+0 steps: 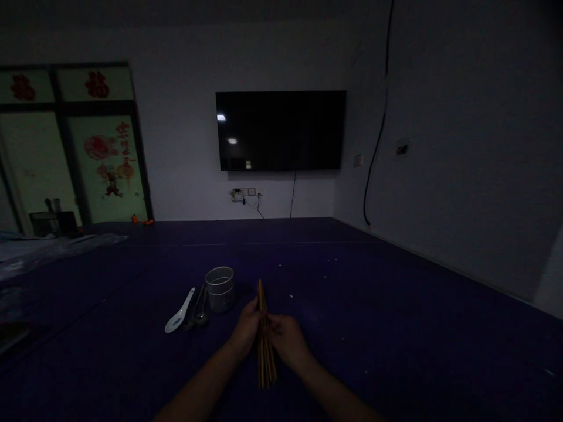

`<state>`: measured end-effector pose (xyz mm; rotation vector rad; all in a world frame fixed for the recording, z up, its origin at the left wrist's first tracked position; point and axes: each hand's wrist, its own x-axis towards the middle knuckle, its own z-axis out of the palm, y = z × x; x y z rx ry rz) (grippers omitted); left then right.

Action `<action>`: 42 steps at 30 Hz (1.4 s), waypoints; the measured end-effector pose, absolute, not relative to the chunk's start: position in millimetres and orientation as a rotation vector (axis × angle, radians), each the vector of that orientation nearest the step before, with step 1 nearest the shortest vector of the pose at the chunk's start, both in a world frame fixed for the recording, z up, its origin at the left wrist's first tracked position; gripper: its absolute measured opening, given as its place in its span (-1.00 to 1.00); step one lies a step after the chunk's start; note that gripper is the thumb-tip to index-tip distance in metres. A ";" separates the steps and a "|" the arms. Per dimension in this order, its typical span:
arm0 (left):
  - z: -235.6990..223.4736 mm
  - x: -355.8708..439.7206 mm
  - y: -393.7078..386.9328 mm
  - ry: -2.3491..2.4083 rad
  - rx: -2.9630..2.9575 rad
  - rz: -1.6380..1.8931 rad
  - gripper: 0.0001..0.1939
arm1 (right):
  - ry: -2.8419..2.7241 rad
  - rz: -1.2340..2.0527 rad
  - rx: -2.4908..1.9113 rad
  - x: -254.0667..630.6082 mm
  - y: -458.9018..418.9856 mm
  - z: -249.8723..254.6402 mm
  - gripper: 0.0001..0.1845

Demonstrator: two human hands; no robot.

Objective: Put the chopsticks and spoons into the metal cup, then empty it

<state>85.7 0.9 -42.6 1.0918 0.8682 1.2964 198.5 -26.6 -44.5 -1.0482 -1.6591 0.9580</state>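
A bundle of several wooden chopsticks point(265, 360) is held between my two hands, pointing away from me over the purple surface. My left hand point(246, 329) is closed round the bundle from the left side. From the right, my right hand point(285, 339) grips it with thumb and fingers pinched near the middle. To the left stands a metal cup with a perforated lower part point(220, 290). Beside the cup lie metal spoons point(201, 317), and left of those a white soup spoon point(179, 316) with a blue mark in its bowl.
Small white bits point(291, 296) are scattered on the purple surface point(396, 328). Crumpled clear plastic point(61, 252) lies at the far left near a dark box point(57, 223). A television point(281, 132) hangs on the wall behind. Small orange things point(148, 222) sit at the back left.
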 end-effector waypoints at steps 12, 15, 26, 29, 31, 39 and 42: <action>-39.4 87.5 -2.8 0.925 1.329 1.316 -0.48 | -1.816 0.754 -1.139 197.2 -24.8 -38.0 -0.74; -40.6 86.6 -0.7 0.979 1.390 1.316 -0.47 | -1.899 0.586 -1.250 196.0 -26.8 -34.4 -0.71; -53.7 84.2 9.5 1.254 1.636 1.380 -0.49 | -2.044 0.387 -1.398 195.5 -34.5 -28.8 -0.70; -52.4 83.6 7.8 1.326 1.691 1.380 -0.46 | -2.050 0.361 -1.403 196.3 -36.4 -27.5 -0.69; -50.0 83.5 5.3 1.344 1.722 1.379 -0.46 | -2.042 0.357 -1.411 197.0 -36.4 -27.9 -0.69; -41.3 84.8 -2.8 1.266 1.843 1.363 -0.52 | -2.046 0.377 -1.386 199.5 -34.7 -29.7 -0.64; -41.2 85.2 -4.5 1.235 1.855 1.375 -0.56 | -2.040 0.370 -1.363 199.4 -37.9 -27.0 -0.59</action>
